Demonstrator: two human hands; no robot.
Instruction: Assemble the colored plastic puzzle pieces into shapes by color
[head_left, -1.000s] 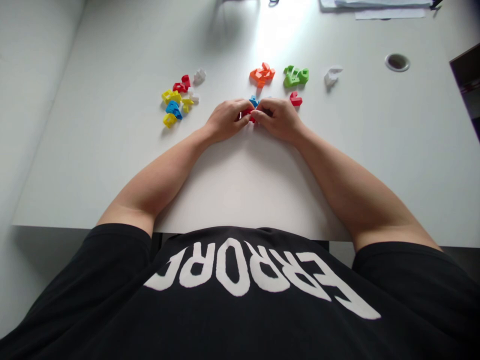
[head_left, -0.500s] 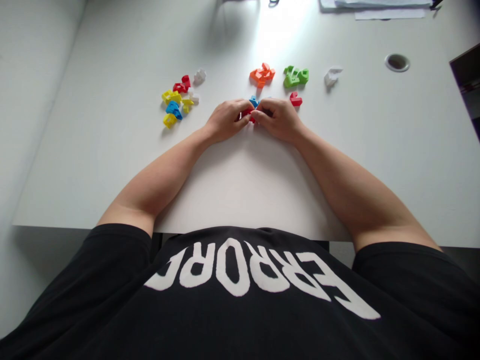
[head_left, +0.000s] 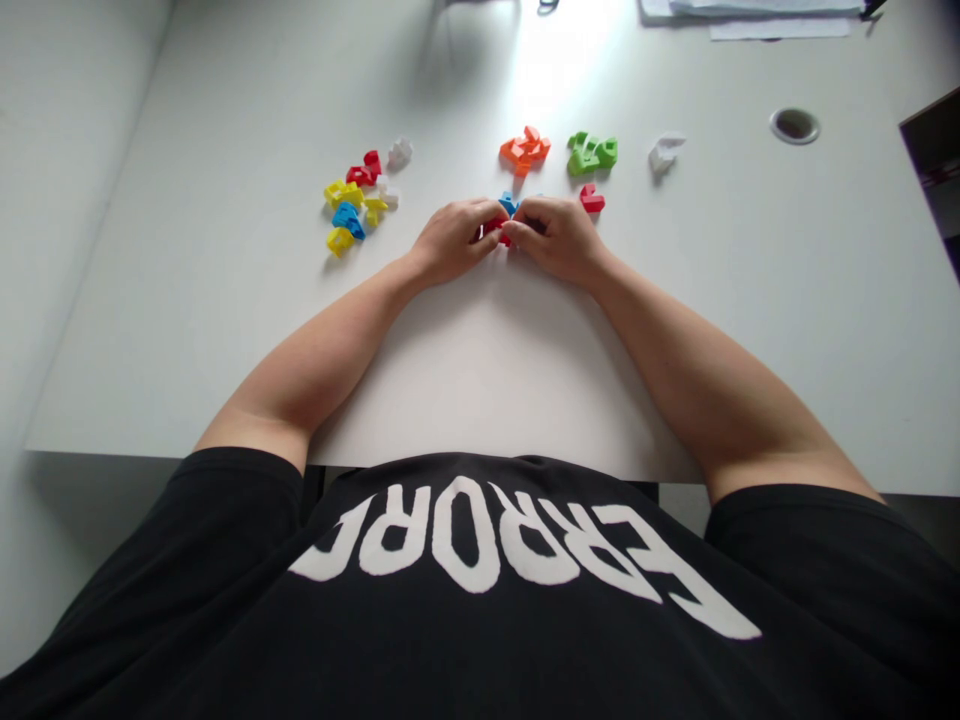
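My left hand and my right hand meet over the white table, fingertips pinched around a small red plastic piece. The fingers cover most of it, so its full shape is hidden. Just beyond the fingertips a blue plastic piece peeks out; whether it is joined to the red one I cannot tell. Close to my right knuckles lies another angular red piece. Farther back sit an orange cluster and a green cluster of similar pieces.
Left of my hands lies a loose group of red pieces, yellow pieces, blue pieces and white pieces. A white piece stands at the right. Beyond are a round cable hole and papers.
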